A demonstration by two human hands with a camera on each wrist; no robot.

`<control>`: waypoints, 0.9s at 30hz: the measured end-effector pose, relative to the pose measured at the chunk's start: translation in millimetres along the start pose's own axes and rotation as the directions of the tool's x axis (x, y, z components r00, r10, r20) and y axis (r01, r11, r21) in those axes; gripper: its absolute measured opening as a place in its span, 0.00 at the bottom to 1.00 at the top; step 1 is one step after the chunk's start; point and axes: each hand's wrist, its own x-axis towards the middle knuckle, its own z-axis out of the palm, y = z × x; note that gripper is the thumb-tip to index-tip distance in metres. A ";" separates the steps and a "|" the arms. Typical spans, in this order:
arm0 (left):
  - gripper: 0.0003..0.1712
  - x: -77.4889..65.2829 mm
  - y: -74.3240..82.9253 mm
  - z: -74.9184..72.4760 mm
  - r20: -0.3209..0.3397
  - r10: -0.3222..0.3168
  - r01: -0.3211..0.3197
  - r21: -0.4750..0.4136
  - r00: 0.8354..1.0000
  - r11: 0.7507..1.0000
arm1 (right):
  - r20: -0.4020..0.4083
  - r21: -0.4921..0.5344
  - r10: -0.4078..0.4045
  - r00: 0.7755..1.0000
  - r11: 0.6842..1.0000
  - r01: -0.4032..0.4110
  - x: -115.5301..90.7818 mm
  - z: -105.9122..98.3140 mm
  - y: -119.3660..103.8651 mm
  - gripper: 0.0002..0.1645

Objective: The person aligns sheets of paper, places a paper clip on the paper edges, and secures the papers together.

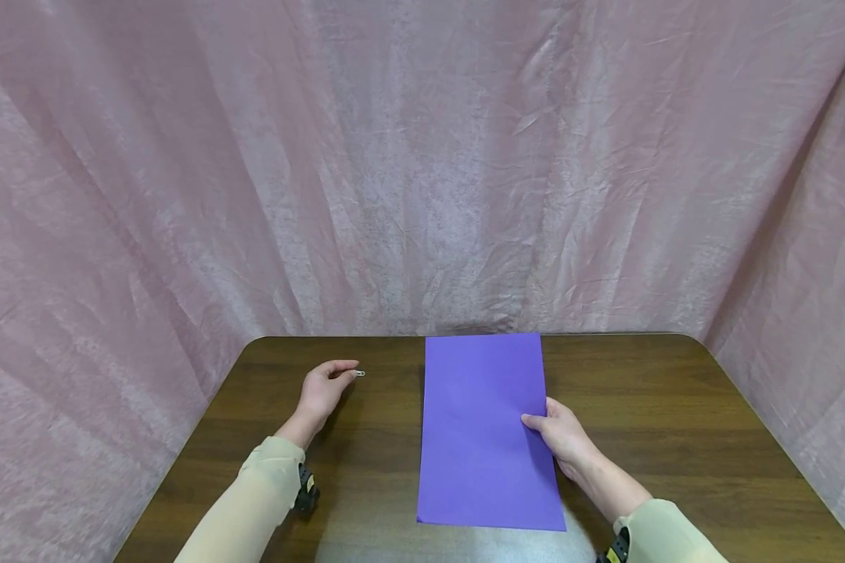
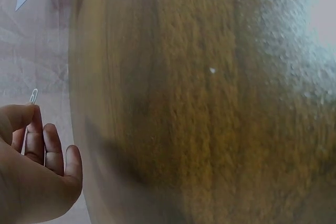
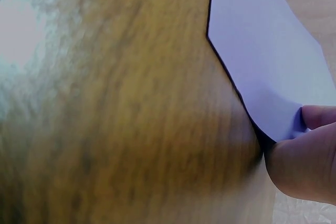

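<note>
Between thumb and index finger, my left hand (image 1: 324, 389) pinches a small pale paper clip (image 1: 360, 374), which sticks out past the fingertips. In the left wrist view the paper clip (image 2: 33, 96) points upward, and the other fingers of that hand (image 2: 42, 177) are loosely bent. My right hand (image 1: 565, 438) holds a purple sheet of paper (image 1: 486, 438) by its right edge. The thumb lies on the front face and the other fingers are mostly hidden behind. Close to the thumb the sheet (image 3: 268, 51) bends slightly in the right wrist view.
Beneath both hands is a dark brown wood-grain table (image 1: 676, 422) with rounded far corners. Pink velvety curtains (image 1: 422, 172) hang behind it and along the sides. Wrist cameras (image 1: 307, 491) are strapped over pale sleeves (image 1: 253, 500). Light glares off the table's near middle.
</note>
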 end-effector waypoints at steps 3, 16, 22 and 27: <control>0.17 0.4 1.4 0.6 -0.001 -0.012 0.012 -0.016 1.000 1.000 | -0.002 0.002 -0.001 1.000 1.000 0.001 0.2 0.2 0.5 0.21; 0.16 -1.3 7.5 5.5 -0.008 -0.025 0.025 -0.052 1.000 0.998 | 0.006 -0.024 -0.009 1.000 1.000 0.009 -1.4 0.9 -1.5 0.23; 0.17 -2.7 10.2 7.0 0.008 -0.048 0.049 -0.092 0.999 0.995 | -0.002 -0.014 -0.008 1.000 1.000 0.008 -2.0 1.4 -1.8 0.23; 0.17 -2.6 11.9 9.3 0.018 -0.064 0.066 -0.119 0.998 0.991 | -0.010 -0.017 -0.012 1.000 1.000 0.012 -3.6 2.2 -1.8 0.21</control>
